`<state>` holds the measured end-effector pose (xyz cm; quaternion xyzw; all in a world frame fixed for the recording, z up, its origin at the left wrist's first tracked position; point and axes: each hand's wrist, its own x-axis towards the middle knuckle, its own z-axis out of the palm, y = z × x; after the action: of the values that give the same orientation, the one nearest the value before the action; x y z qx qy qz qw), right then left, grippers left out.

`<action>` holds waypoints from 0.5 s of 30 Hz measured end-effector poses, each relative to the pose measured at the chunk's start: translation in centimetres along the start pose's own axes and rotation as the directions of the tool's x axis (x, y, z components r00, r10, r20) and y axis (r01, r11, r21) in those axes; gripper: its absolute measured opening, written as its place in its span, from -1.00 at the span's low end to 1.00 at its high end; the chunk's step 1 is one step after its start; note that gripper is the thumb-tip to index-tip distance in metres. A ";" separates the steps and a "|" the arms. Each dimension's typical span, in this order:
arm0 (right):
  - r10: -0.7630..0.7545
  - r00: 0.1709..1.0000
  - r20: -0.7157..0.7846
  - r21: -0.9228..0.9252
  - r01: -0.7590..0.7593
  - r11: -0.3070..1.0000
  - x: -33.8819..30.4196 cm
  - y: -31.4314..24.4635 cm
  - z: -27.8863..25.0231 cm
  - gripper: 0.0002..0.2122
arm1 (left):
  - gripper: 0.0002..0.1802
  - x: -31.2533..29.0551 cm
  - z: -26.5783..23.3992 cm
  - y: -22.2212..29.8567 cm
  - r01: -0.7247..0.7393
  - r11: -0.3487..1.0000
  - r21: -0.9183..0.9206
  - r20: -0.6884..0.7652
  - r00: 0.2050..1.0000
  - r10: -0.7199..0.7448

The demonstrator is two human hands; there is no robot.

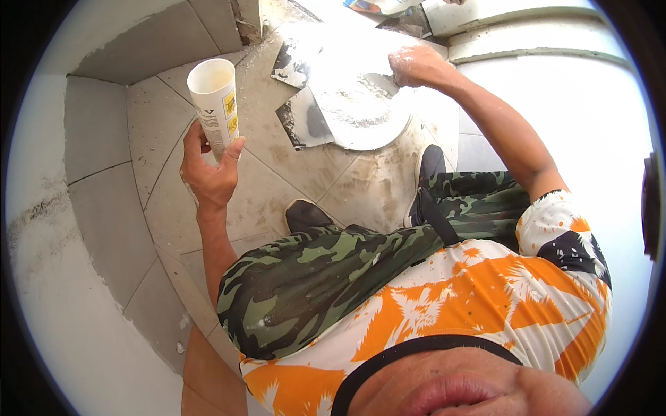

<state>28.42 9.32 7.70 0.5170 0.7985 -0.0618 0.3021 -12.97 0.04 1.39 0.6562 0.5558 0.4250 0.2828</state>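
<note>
White tapered cup (216, 104), open end up, slight tilt, off the floor in the left hand (211, 173); grip closed round its lower part. Side carries small dark print plus yellow panels, too small to read. Bare floor tiles (260, 156) show between cup and round white basin (378, 144). Right hand (420, 66) at basin's right side, fist closed, contents lost in glare. Grey wall tiles (100, 132) bound the left.

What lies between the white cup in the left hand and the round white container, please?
In the head view, tiled floor shows next to the white cup, then a jagged black-and-white sheet beside the round white container.
</note>
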 end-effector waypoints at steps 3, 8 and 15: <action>0.194 0.935 0.297 0.276 -0.279 0.920 0.6 -2.1 -0.2 -0.81 | -0.26 0.3 0.3 -0.2 -0.001 1.000 -0.014 0.009 1.000 0.001; -0.046 0.999 0.002 0.091 0.045 0.995 0.4 -1.8 0.0 -0.82 | -0.25 0.3 0.3 0.1 -0.017 0.999 -0.030 0.005 1.000 0.017; -0.099 0.994 -0.038 0.077 0.102 0.992 -0.6 -3.9 -0.7 -0.83 | -0.27 0.4 0.5 0.2 0.012 0.999 -0.029 0.002 1.000 -0.012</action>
<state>24.88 7.39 7.76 0.4887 0.8255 -0.0994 0.2641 -12.48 0.41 1.40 0.6492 0.5530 0.4307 0.2955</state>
